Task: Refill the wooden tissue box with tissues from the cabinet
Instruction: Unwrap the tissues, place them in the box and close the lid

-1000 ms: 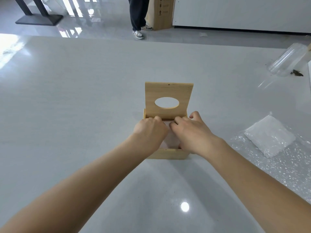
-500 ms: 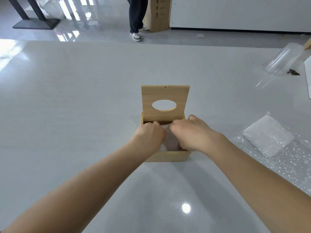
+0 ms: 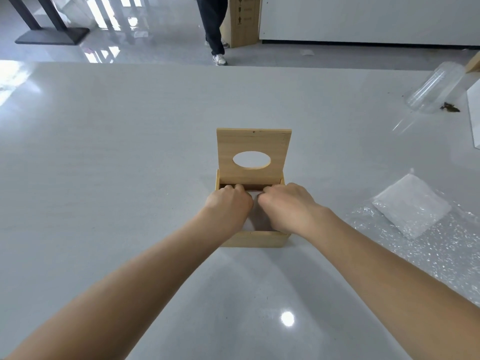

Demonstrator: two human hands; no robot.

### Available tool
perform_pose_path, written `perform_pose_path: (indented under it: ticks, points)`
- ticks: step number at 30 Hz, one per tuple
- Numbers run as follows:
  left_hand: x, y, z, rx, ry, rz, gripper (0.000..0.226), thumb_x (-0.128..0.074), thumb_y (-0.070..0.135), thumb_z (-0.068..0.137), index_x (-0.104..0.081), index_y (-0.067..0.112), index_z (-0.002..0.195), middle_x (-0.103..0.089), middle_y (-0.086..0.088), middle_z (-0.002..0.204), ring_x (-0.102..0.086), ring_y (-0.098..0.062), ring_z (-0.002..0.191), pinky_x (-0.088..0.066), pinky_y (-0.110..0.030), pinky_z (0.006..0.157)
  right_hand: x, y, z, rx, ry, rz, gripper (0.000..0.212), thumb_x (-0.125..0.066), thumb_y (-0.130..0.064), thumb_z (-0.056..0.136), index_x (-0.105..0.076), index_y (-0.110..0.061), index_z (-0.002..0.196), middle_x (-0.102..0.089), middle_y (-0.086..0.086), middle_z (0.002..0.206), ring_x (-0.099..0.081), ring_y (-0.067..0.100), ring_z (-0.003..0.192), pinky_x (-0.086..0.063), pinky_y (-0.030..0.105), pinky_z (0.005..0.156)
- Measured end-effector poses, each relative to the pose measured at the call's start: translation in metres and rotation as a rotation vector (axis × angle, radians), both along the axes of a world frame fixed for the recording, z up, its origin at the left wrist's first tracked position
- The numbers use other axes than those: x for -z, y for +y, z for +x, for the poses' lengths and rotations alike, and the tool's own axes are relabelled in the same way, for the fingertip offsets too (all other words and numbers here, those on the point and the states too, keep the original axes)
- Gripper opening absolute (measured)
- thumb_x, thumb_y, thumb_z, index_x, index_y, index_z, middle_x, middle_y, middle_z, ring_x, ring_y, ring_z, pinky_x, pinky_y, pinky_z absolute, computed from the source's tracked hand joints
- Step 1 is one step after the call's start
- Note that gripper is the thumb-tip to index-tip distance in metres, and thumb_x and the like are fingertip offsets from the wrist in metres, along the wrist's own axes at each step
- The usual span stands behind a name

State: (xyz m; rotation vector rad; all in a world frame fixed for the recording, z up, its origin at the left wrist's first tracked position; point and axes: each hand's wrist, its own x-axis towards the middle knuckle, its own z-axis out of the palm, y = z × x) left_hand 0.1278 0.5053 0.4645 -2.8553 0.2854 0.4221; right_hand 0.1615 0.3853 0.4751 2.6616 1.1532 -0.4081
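A light wooden tissue box point(image 3: 254, 240) stands in the middle of the white table. Its hinged lid point(image 3: 253, 144), with an oval hole, is raised upright at the far side. My left hand point(image 3: 228, 206) and my right hand point(image 3: 285, 206) are both inside the box, fingers curled down onto white tissues point(image 3: 253, 203). Only a thin strip of tissue shows between the hands. Whether the fingers grip the tissues or merely press on them is hidden.
A flat clear plastic wrapper point(image 3: 413, 209) lies on bubble wrap point(image 3: 441, 253) to the right. A clear plastic container point(image 3: 433, 87) lies on its side at the far right. Beyond the table's far edge a person's legs point(image 3: 214, 29) stand on the floor.
Both hands have sunk a little lower into the box, pushing the tissues down. The box and lid have stayed where they were.
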Motion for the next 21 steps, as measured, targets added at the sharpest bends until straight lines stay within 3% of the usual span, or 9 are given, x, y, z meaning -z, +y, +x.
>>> perform_pose_path:
  ticks: [6,9,12,15,18,21]
  points:
    - [-0.017,0.005,-0.005,-0.022,0.086,-0.178,0.027,-0.053,0.018,0.088,-0.053,0.013,0.115,-0.058,-0.004,0.118,-0.058,-0.023,0.108,-0.047,-0.030,0.079,-0.007,-0.007,0.001,0.000,0.044,0.087,0.025,-0.046,-0.009,0.087,-0.051,-0.012,0.112,-0.057,0.004,0.111,-0.053,0.026,0.105,-0.034,0.030,0.075]
    - [-0.043,0.012,-0.013,-0.047,0.156,-0.290,0.037,-0.052,0.036,0.091,-0.047,0.021,0.125,-0.056,0.003,0.123,-0.054,-0.018,0.110,-0.036,-0.025,0.076,-0.020,-0.018,-0.001,0.018,0.026,0.224,0.023,-0.046,-0.021,0.091,-0.052,-0.013,0.111,-0.059,0.001,0.108,-0.055,0.025,0.099,-0.039,0.032,0.079]
    - [-0.056,0.020,-0.025,-0.055,-0.064,-0.449,0.038,-0.049,0.044,0.090,-0.046,0.031,0.126,-0.058,0.012,0.123,-0.056,-0.017,0.108,-0.040,-0.027,0.081,-0.020,-0.031,-0.007,-0.030,-0.194,0.440,0.027,-0.050,-0.030,0.086,-0.060,-0.011,0.103,-0.066,0.002,0.099,-0.060,0.025,0.092,-0.041,0.033,0.081]
    - [-0.051,0.022,-0.040,-0.026,-0.414,-0.517,0.053,-0.042,0.058,0.083,-0.056,0.024,0.121,-0.062,0.009,0.121,-0.058,-0.018,0.110,-0.042,-0.029,0.088,-0.014,-0.044,-0.015,-0.003,-0.268,0.600,0.054,-0.051,-0.047,0.079,-0.061,-0.009,0.116,-0.064,0.007,0.121,-0.060,0.023,0.108,-0.039,0.033,0.091]
    - [-0.039,0.018,-0.048,-0.012,-0.489,-0.552,0.073,-0.039,0.067,0.082,-0.046,0.021,0.137,-0.045,0.002,0.144,-0.041,-0.017,0.134,-0.027,-0.030,0.109,-0.008,-0.057,-0.023,0.042,-0.233,0.578,0.075,-0.044,-0.061,0.080,-0.040,-0.016,0.140,-0.039,0.009,0.148,-0.035,0.019,0.134,-0.020,0.035,0.108]
    - [-0.031,0.006,-0.053,0.004,-0.508,-0.522,0.083,-0.036,0.072,0.081,-0.035,0.020,0.145,-0.033,-0.001,0.152,-0.027,-0.020,0.142,-0.015,-0.033,0.116,-0.006,-0.071,-0.032,0.108,-0.228,0.546,0.082,-0.031,-0.072,0.081,-0.019,-0.024,0.147,-0.021,0.008,0.155,-0.016,0.017,0.141,-0.008,0.036,0.114]
